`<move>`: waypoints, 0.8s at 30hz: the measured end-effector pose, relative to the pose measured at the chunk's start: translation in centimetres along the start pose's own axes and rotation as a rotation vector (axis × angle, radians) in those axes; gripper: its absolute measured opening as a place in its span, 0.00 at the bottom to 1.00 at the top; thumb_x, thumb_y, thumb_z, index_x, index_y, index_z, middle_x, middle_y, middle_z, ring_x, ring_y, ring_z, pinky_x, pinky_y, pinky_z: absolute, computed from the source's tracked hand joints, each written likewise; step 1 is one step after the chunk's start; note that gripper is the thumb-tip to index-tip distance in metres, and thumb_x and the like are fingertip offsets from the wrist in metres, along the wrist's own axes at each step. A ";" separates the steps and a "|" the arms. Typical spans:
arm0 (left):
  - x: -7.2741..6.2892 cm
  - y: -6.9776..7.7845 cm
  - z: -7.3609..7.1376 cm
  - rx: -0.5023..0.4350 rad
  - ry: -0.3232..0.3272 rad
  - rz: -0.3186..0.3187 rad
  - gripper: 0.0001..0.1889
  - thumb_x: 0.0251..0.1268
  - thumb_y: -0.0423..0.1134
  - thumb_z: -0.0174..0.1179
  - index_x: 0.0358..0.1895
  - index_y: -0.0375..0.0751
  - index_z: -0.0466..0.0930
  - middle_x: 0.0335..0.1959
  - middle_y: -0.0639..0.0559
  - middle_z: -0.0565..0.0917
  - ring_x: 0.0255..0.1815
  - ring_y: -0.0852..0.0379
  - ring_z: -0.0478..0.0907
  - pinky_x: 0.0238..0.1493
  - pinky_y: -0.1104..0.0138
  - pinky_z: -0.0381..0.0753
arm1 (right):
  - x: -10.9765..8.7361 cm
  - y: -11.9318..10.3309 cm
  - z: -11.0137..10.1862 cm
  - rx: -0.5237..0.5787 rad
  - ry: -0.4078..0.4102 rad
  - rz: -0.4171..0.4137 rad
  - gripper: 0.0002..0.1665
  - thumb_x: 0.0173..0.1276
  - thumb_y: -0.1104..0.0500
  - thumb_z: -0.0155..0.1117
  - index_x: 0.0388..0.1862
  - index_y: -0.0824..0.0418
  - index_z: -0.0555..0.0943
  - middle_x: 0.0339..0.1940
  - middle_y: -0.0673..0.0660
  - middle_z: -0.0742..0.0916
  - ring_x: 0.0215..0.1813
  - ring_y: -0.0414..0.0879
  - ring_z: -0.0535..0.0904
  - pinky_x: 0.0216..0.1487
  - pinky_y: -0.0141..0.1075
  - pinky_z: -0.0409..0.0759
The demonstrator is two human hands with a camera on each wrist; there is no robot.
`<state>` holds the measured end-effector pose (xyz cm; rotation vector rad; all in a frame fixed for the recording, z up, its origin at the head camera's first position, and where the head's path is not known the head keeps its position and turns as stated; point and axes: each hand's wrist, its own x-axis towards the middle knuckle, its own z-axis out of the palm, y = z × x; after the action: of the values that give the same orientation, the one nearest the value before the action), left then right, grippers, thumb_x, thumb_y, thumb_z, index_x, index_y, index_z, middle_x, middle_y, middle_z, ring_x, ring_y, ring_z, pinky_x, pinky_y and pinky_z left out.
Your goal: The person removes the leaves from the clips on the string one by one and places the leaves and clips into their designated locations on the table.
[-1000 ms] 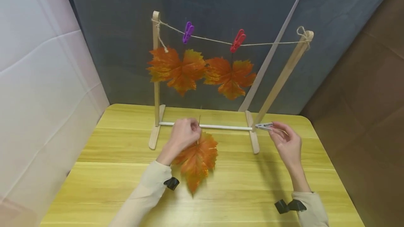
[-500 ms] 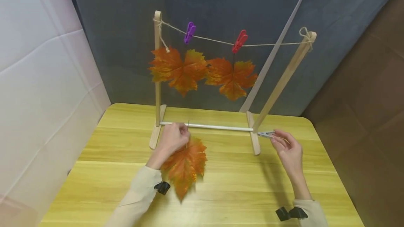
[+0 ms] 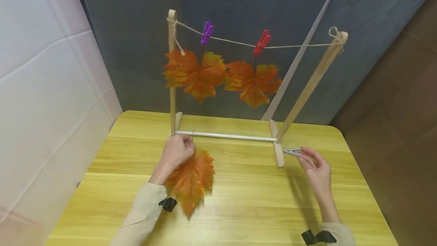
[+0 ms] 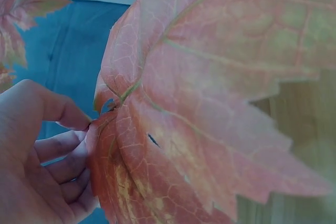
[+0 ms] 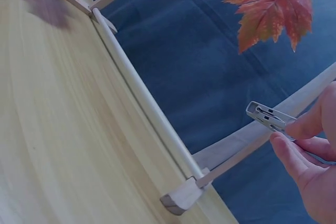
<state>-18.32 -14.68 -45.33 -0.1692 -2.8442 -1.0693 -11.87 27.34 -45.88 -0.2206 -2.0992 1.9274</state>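
Note:
In the head view my left hand (image 3: 175, 153) pinches the thin stem of an orange maple leaf (image 3: 192, 183), which hangs point down over the table. Up close in the left wrist view, that leaf (image 4: 184, 93) fills much of the picture, with thumb and fingers at its stem end. My right hand (image 3: 317, 170) holds a grey clothespin (image 3: 291, 152) between thumb and fingertips, beside the rack's right foot. The same clothespin (image 5: 270, 116) shows in the right wrist view, pointing away from the fingers.
A wooden rack carries a string (image 3: 235, 42). A purple clothespin (image 3: 206, 33) and a red clothespin (image 3: 262, 43) sit on it, above two orange leaves, left leaf (image 3: 196, 75) and right leaf (image 3: 254, 81). A white rod (image 3: 225, 136) joins the rack's feet on the yellow table (image 3: 246, 200).
My left hand has moved left and slightly toward me with the leaf. The right hand has come down a little with the grey clothespin. The rack has shifted slightly in view.

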 end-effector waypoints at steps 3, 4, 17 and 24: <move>-0.2 -0.7 -0.3 0.008 0.005 -0.007 0.07 0.58 0.33 0.57 0.28 0.38 0.85 0.25 0.47 0.84 0.26 0.53 0.75 0.31 0.63 0.75 | -0.2 0.4 -0.1 -0.004 -0.003 0.006 0.23 0.68 0.73 0.64 0.61 0.78 0.75 0.43 0.41 0.89 0.45 0.31 0.87 0.49 0.22 0.81; -0.2 -1.0 -0.4 0.013 0.005 -0.009 0.08 0.58 0.33 0.56 0.28 0.38 0.85 0.25 0.47 0.84 0.26 0.52 0.75 0.31 0.63 0.75 | -0.2 0.5 -0.2 -0.009 -0.004 0.010 0.23 0.68 0.73 0.64 0.61 0.78 0.75 0.43 0.41 0.88 0.45 0.31 0.86 0.49 0.22 0.81; -0.5 -3.9 -1.6 0.050 0.016 -0.075 0.09 0.58 0.34 0.55 0.31 0.37 0.86 0.25 0.47 0.84 0.26 0.52 0.74 0.30 0.65 0.72 | 0.0 2.1 -0.5 -0.037 0.026 0.099 0.23 0.69 0.73 0.63 0.62 0.77 0.74 0.39 0.38 0.88 0.43 0.28 0.86 0.48 0.21 0.81; -0.7 -5.6 -2.1 0.056 0.023 -0.088 0.11 0.60 0.35 0.54 0.34 0.35 0.86 0.27 0.45 0.84 0.28 0.51 0.75 0.30 0.64 0.73 | 0.3 3.1 -1.0 -0.075 0.034 0.137 0.23 0.70 0.72 0.62 0.63 0.75 0.75 0.39 0.36 0.88 0.43 0.27 0.85 0.48 0.20 0.80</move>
<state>-18.31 -20.33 -47.50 -0.0282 -2.8818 -0.9982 -12.13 28.68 -48.81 -0.4197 -2.1881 1.9060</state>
